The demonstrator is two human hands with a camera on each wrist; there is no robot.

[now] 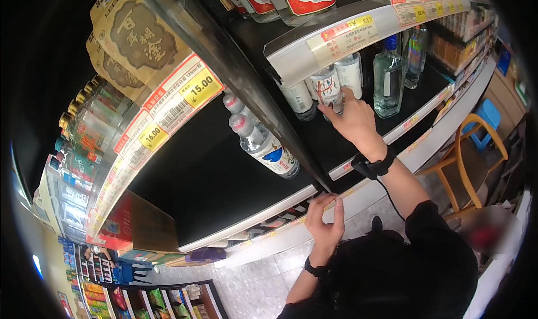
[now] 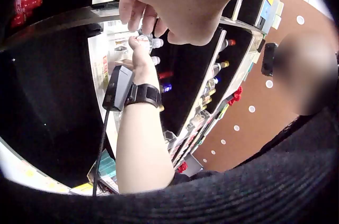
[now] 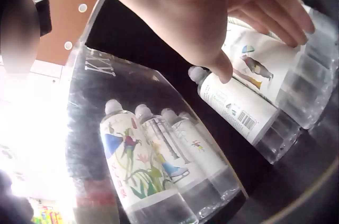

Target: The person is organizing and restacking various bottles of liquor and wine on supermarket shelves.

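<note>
My right hand [image 1: 356,120] reaches onto the black shelf and grips a clear bottle with an illustrated white label [image 1: 325,86]. In the right wrist view, the thumb and fingers [image 3: 288,20] span that bottle, hiding its neck. Close beside it stands another white-labelled bottle [image 3: 241,110] with a barcode. My left hand [image 1: 327,221] hovers at the lower shelf's front edge, fingers loosely bent and nothing in them. Nearest it, past the upright divider, are clear bottles with pink caps [image 1: 269,151] and illustrated labels.
A blue-capped clear bottle [image 1: 389,81] stands to the right of the gripped one. Overhead, the price-tag rail [image 1: 336,38] juts out above my right hand. A dark upright divider [image 1: 269,103] separates the two shelf bays. A wooden chair [image 1: 471,162] stands at the right.
</note>
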